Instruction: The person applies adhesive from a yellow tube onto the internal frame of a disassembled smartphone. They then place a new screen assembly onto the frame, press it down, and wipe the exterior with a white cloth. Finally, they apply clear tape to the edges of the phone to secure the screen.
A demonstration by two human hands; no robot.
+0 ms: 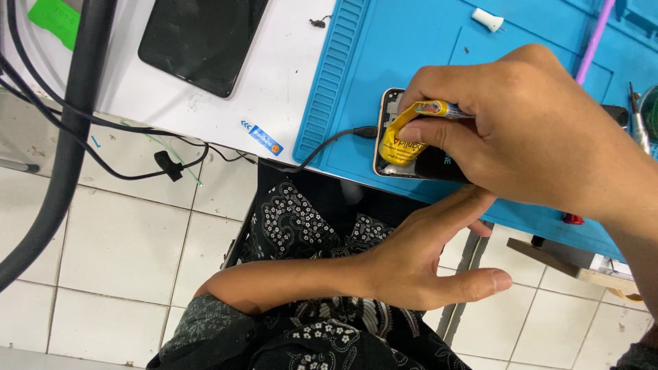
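Note:
My right hand (531,130) pinches a crumpled yellow glue tube (403,142) and presses it down onto an opened phone (392,103) that lies on the blue work mat (356,75). A black cable (329,144) is plugged into the phone's near end. My left hand (425,257) rests flat with fingers spread at the mat's front edge, its fingertips touching the mat just under the phone. It holds nothing. Much of the phone is hidden under my right hand.
A black tablet or phone (199,41) lies face down on the white table (274,89). A white cap (487,19) and a purple stick (595,38) rest on the mat. Black cables (62,137) hang at left over a tiled floor (116,240).

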